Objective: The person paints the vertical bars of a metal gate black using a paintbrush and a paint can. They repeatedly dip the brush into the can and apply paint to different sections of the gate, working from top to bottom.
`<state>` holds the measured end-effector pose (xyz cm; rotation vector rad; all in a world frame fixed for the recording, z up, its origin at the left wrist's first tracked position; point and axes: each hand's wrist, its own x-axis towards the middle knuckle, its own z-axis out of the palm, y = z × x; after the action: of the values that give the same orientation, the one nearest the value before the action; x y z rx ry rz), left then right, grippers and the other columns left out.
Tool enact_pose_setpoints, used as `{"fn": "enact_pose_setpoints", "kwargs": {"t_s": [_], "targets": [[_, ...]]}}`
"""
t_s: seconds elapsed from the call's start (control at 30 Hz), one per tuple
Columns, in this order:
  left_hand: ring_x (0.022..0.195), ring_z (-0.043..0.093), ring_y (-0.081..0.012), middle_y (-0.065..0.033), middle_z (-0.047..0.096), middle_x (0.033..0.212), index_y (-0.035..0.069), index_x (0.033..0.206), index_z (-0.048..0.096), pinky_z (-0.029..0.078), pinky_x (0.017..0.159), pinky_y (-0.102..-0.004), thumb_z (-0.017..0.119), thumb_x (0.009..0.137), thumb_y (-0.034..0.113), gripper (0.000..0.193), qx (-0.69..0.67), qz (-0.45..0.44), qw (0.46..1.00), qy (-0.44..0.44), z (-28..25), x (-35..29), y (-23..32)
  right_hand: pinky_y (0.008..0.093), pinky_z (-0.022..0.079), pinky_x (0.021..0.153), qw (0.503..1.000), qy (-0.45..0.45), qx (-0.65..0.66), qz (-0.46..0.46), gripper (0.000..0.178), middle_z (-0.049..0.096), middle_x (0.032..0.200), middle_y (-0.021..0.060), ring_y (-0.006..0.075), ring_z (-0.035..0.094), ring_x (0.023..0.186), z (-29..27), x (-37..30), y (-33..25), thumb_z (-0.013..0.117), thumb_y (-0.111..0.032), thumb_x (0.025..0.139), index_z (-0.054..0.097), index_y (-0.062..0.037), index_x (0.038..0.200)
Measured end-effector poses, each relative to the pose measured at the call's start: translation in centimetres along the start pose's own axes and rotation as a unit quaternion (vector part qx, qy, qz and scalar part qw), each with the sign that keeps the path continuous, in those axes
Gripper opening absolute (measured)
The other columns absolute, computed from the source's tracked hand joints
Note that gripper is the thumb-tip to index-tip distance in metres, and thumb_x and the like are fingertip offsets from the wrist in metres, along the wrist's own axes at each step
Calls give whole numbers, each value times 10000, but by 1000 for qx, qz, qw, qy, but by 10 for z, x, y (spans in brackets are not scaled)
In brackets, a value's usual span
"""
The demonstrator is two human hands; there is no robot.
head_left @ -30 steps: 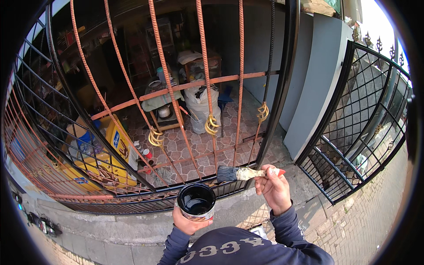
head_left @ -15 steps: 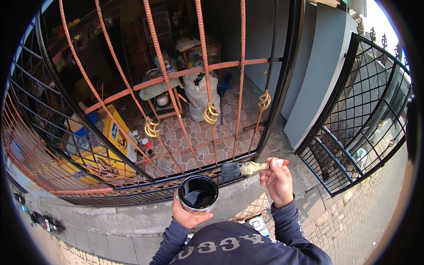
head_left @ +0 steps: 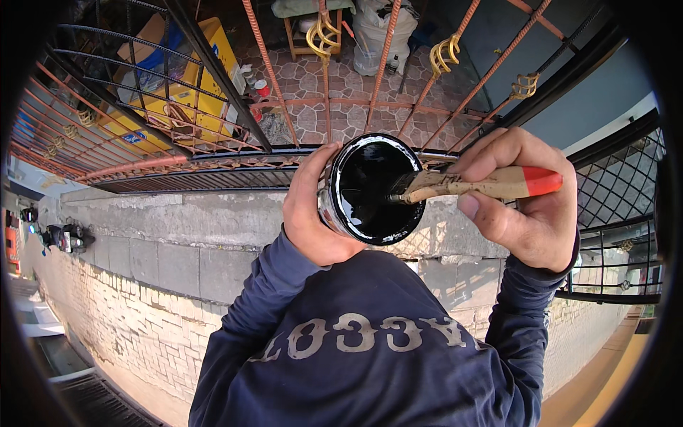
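My left hand (head_left: 311,213) is wrapped round the side of a paint can (head_left: 330,210), held up in front of my chest. Glossy black paint (head_left: 366,167) lies inside, and black smears streak the pale rim. Between thumb and fingers of my right hand (head_left: 533,220) is a paintbrush (head_left: 498,183) with a worn wooden handle and a red end. The brush points left over the can, its dark bristles down at the paint; how deep they dip I cannot tell. Just beyond the can stands a metal grille (head_left: 382,64) of rust-red twisted bars with gold ornaments (head_left: 445,55).
Behind the bars are a yellow box (head_left: 210,53), a white sack (head_left: 384,35) and a stone-patterned floor (head_left: 306,117). A black lattice gate (head_left: 619,185) stands on the right. A concrete ledge (head_left: 171,213) runs below the grille, beside brick paving (head_left: 135,306). A motorbike (head_left: 67,237) is far left.
My right hand has brought the paintbrush from the grille's lower edge to the can, bristles now inside it. The can is higher and closer to me. My view has tipped down and shifted.
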<state>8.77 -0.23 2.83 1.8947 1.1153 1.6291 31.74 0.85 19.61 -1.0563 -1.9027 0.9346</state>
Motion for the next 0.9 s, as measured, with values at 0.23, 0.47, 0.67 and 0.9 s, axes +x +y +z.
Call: {"fn": "enact_pose_setpoints", "kwargs": {"t_s": [0.23, 0.47, 0.67, 0.9], "targets": [[1251, 589, -397, -246, 570, 1376, -52, 1419, 453, 462, 1064, -445, 953, 569, 226, 1024, 40, -4, 998, 46, -31, -16, -16, 294, 543, 668, 971, -165, -131, -114, 210, 723, 797, 99, 216, 723, 717, 62, 42, 0, 795, -19, 716, 694, 15, 898], [1186, 652, -322, -216, 600, 1331, -54, 1426, 434, 518, 1003, -386, 978, 583, 228, 1042, 88, -22, 995, 44, -66, -21, -26, 282, 552, 730, 989, -119, -30, -80, 224, 739, 876, 114, 166, 704, 771, 51, 65, -23, 804, -43, 723, 675, 21, 894], [1128, 682, -263, -186, 650, 1264, -56, 1429, 427, 528, 975, -356, 994, 567, 216, 1067, -16, -55, 997, 60, -74, -24, -31, 279, 556, 772, 990, -118, 79, -2, 238, 733, 931, 111, 163, 700, 818, 63, 67, -19, 807, -46, 757, 660, 13, 935], [1245, 597, -392, -255, 590, 1353, -69, 1408, 458, 446, 1089, -442, 905, 637, 201, 931, 31, -31, 998, 43, -85, -35, -45, 245, 518, 726, 982, -166, -87, 4, 177, 712, 852, 52, 107, 668, 773, 101, 63, -21, 781, -3, 768, 697, 25, 921]]}}
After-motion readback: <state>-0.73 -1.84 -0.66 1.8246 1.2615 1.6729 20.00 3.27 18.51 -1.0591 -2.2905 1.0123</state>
